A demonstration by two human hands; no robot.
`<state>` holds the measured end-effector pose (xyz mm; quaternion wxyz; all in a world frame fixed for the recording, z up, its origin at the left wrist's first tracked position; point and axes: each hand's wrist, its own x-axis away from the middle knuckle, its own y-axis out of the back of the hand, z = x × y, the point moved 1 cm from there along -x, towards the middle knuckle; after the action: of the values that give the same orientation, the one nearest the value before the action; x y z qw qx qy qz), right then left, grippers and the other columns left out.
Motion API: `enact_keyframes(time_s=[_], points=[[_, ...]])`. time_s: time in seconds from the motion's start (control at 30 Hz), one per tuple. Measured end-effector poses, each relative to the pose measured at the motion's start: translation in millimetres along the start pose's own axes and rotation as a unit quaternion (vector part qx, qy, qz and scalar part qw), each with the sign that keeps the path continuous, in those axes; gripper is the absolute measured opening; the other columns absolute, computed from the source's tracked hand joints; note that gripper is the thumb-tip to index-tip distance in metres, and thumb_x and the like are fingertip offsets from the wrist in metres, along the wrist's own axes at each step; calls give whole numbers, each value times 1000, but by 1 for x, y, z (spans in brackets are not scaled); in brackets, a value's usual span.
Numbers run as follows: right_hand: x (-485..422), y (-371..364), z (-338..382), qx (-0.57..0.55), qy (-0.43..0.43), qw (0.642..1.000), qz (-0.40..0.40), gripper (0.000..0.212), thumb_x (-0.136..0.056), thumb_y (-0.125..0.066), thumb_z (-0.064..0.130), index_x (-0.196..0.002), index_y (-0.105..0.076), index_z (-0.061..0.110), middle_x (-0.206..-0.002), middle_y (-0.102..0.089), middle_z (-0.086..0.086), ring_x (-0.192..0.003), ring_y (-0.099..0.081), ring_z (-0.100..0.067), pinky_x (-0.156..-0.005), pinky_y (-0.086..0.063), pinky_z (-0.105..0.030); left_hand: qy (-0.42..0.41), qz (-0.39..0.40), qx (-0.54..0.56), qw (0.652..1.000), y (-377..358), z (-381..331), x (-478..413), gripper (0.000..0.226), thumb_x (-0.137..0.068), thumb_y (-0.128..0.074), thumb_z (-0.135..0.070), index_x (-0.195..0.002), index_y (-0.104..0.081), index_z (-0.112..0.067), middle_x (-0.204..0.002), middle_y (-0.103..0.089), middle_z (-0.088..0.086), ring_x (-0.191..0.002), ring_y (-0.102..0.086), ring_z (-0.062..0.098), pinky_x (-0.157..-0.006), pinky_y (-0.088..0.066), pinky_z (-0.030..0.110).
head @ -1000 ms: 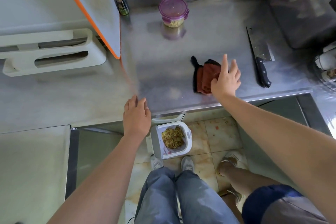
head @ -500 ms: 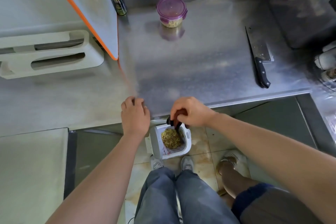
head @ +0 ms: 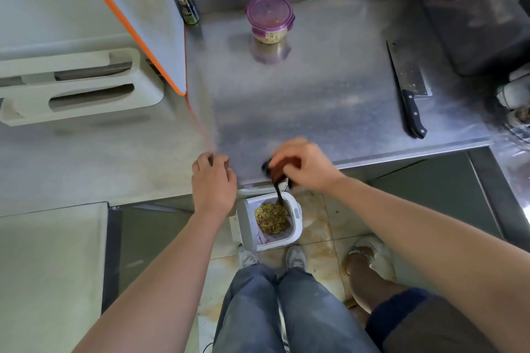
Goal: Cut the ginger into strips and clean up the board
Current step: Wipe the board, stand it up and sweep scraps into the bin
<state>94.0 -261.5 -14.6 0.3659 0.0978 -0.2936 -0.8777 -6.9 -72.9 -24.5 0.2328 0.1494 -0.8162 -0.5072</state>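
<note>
My right hand (head: 304, 165) grips a bunched red and black cloth (head: 276, 173) at the steel counter's front edge, with a dark strip of it dangling over the white bin (head: 296, 226) on the floor. The bin holds yellowish ginger scraps (head: 271, 218). My left hand (head: 212, 180) rests on the counter edge with curled fingers and holds nothing. The white cutting board with an orange rim (head: 149, 26) stands propped on its side at the left. A cleaver (head: 408, 86) with a black handle lies on the right of the counter. A purple-lidded container (head: 269, 18) holds ginger strips at the back.
A dark bottle (head: 185, 0) stands behind the board. A white rack (head: 77, 86) lies on the left counter. A dark bin (head: 473, 8) sits at the back right. Another person's leg and sandal (head: 370, 261) stand right of my shoes.
My right hand dragged the cloth from mid-counter back to the front edge and bunched it in its grip above the bin. My left hand stayed in place.
</note>
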Motion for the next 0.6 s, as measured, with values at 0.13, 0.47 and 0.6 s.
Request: enact_keyframes(time_s=[0.13,0.47,0.6], points=[[-14,26,-34,91,-158,952,-245,54,-74,-46,-5,-121,-64,14,-124,-58,-8,-111,-45,-30,-101,-33,-27,-6,-4,-3,1000,1,0,1,23,-95,-47,-14,-116,-57,-12,-137,-39,14,-127,-34,32,-102,-35,38],[-7,3,5,-90,-124,988,-29,40,-77,-50,-9,-92,-75,17,-96,-70,5,-86,-68,-13,-81,-57,-30,-39,-6,-14,999,-2,-17,-7,32,-93,-50,-12,-124,-55,-9,-143,-37,15,-132,-32,34,-105,-32,40],[-7,66,-32,11,-183,926,-330,47,-72,-46,-4,-107,-70,14,-110,-65,-8,-106,-57,-29,-101,-42,-37,-57,-1,-13,998,-9,-27,-11,31,-93,-48,-11,-124,-54,-10,-146,-36,15,-135,-30,34,-108,-33,41]])
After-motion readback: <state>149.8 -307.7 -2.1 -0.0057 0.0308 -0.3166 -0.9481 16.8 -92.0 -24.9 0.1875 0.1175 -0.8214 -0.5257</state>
